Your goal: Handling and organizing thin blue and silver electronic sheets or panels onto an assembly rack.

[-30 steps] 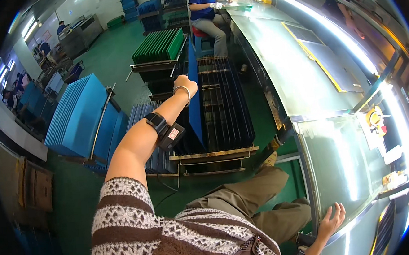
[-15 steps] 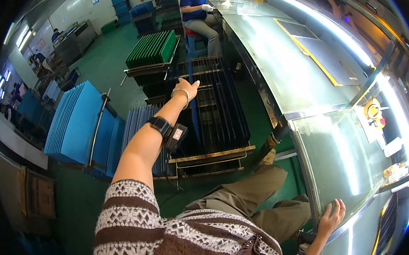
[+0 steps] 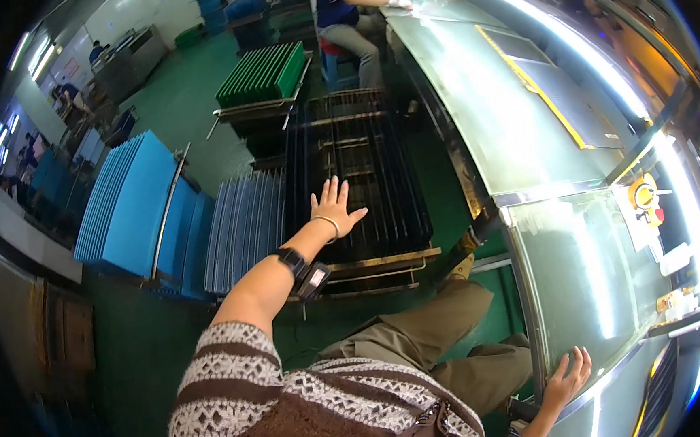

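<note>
My left hand (image 3: pixel 335 207) hovers over a rack of dark upright panels (image 3: pixel 392 183), its fingers spread and nothing in them. Whether the fingertips touch any panel edge, I cannot tell. My right hand (image 3: pixel 568 375) rests at the near edge of the glass-topped workbench (image 3: pixel 577 276), fingers stretched out and holding nothing. The dark panels stand on edge in a low metal rack (image 3: pixel 369 263) to the left of the bench. Beside them on the left stand grey panels (image 3: pixel 245 226).
Light blue panels (image 3: pixel 126 210) stand at the left, green panels (image 3: pixel 263 72) farther back. On the bench lies a yellow-edged dark sheet (image 3: pixel 556 94). A tape roll (image 3: pixel 644 193) and small bottles sit at its right. A co-worker (image 3: pixel 350 15) sits at the far bench end.
My left hand has drawn back toward me, and its fingers have spread. A blue strip beneath it no longer shows. The right hand stays at the bench edge.
</note>
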